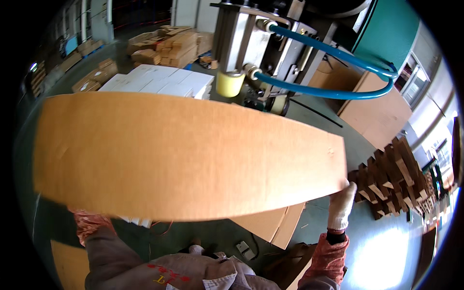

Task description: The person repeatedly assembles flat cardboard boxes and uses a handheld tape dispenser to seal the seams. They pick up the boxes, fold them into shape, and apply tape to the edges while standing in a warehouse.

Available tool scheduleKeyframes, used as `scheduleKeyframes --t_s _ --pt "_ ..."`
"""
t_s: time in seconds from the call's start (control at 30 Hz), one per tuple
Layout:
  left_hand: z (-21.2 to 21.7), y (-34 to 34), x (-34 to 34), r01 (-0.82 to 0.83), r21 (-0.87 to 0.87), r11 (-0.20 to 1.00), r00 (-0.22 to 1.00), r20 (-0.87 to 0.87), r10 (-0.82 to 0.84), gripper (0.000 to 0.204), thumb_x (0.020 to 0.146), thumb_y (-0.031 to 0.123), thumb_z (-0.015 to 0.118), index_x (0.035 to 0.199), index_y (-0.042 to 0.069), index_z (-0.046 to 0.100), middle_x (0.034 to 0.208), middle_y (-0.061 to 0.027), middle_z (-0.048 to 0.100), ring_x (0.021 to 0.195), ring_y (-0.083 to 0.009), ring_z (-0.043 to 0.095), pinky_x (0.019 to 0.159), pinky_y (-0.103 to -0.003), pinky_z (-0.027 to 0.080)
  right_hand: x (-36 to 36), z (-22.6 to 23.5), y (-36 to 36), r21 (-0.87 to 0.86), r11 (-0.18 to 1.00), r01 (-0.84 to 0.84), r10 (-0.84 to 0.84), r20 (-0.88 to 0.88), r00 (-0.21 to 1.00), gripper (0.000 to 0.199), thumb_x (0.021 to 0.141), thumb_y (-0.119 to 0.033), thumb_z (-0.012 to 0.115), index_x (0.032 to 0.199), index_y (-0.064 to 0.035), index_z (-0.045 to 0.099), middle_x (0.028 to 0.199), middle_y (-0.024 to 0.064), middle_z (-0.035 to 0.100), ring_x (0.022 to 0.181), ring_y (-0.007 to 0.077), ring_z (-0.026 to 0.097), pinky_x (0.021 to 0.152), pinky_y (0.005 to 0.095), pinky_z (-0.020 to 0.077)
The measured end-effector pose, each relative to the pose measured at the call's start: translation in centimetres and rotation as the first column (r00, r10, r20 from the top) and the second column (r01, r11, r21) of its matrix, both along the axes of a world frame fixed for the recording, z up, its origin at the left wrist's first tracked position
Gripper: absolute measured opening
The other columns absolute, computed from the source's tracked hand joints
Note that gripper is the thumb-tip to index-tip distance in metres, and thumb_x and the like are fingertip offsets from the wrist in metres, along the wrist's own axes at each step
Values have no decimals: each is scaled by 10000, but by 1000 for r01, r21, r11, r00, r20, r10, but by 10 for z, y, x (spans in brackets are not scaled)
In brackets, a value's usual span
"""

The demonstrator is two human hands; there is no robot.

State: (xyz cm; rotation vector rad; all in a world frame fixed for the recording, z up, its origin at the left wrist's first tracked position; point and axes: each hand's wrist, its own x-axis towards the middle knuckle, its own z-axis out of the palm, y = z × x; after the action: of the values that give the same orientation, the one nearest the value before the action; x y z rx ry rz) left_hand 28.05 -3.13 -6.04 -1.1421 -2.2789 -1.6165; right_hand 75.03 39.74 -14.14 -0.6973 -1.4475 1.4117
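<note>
Workshop floor (360,229) | cardboard (191,157) left of right grip (342,205), corner pinched | left grip hidden, unclear

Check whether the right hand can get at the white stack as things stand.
Probably not: the right hand holds the cardboard sheet at its right end, and the sheet spans much of the way toward the white stack beyond.

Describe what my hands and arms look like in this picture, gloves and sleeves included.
Your right hand wears a white knit glove, with a black band at the wrist. Above it is a reddish patterned sleeve cover. Your left arm has a similar reddish cover over a grey sleeve; your left hand is hidden.
</note>
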Motion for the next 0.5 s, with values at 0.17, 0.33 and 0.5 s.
scheduleKeyframes --t_s 0.17,0.33,0.5 --pt "46 -34 108 -176 -62 982 621 -782 62 232 967 249 493 765 134 491 697 -9 477 571 -146 460 541 -329 413 -125 86 -95 818 467 -336 -9 385 923 403 928 -258 598 1187 48 632 1228 183 639 1157 297 600 1005 389 442" --pt "1 64 251 158 -543 825 123 -818 -562 240 718 269 647 554 136 534 530 -11 484 492 -201 515 452 -348 395 -285 153 -237 -74 20 -997 980 200 5 571 947 -450 622 1276 15 591 1227 140 640 1097 215 612 935 341 487" --pt "-82 99 289 362 -851 380 263 -297 -918 208 843 256 563 722 94 610 678 -77 633 644 -238 627 537 -370 473 -343 161 -308 298 16 -954 916 378 134 285 828 -181 733 1052 -7 708 983 69 720 847 202 670 772 334 525"
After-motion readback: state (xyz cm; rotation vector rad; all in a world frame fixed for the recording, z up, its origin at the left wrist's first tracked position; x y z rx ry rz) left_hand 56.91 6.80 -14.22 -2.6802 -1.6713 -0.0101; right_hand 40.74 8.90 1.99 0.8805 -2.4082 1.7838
